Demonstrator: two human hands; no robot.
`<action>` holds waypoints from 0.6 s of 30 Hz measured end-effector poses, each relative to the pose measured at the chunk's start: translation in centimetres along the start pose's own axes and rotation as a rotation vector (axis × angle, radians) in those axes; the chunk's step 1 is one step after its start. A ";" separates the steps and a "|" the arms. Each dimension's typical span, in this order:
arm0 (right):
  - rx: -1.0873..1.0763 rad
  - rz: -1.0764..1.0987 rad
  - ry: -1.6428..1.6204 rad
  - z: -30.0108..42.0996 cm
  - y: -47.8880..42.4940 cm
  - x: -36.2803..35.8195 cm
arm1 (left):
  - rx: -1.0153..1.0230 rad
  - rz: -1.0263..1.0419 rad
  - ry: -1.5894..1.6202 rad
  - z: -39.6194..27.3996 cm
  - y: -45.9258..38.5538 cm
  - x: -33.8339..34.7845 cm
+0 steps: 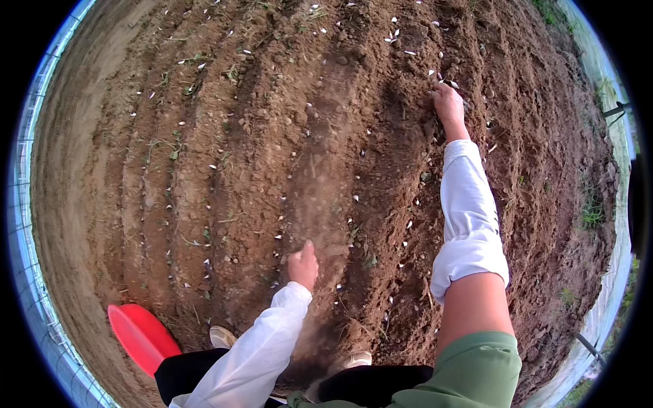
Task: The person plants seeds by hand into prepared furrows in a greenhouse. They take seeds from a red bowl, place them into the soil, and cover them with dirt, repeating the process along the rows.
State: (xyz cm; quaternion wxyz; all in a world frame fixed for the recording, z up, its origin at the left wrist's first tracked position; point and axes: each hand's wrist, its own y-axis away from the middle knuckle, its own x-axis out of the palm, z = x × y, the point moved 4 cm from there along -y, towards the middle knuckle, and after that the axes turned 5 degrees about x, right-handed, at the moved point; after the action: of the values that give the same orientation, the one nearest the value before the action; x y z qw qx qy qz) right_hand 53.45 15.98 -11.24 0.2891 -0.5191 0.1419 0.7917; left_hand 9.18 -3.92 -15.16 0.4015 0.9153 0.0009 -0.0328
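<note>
My right hand reaches far forward into a soil furrow, its fingers bent down at the dirt. A few garlic cloves lie right at those fingertips; whether one is pinched between them cannot be made out. Closer to my body, my left hand is low over a soil ridge, fingers curled and the thumb side pointing forward. Its palm is hidden, so I cannot see if it holds anything. Pale garlic cloves are spaced along the furrows on both sides of that ridge.
A red plastic basin rests at the lower left, beside my leg. My shoes stand in the soil below. Scattered weeds lie across the rows. Plastic sheeting with stakes borders the plot at right.
</note>
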 end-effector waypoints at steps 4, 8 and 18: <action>-0.036 0.003 0.074 0.0 -0.5 1.7 | -0.022 -0.013 -0.001 -0.5 0.5 0.4; 0.041 0.070 -0.307 -1.2 0.2 -1.1 | -0.036 0.001 0.037 -0.4 0.3 0.2; -0.084 0.197 0.123 -0.7 4.5 -1.7 | 0.022 0.044 0.016 -0.1 0.0 0.2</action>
State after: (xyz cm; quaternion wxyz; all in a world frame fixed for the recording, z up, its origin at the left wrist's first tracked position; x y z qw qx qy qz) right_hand 51.73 11.52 -10.32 0.1789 -0.5619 0.1765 0.7881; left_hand 9.42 -3.85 -15.15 0.3919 0.9197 -0.0166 -0.0167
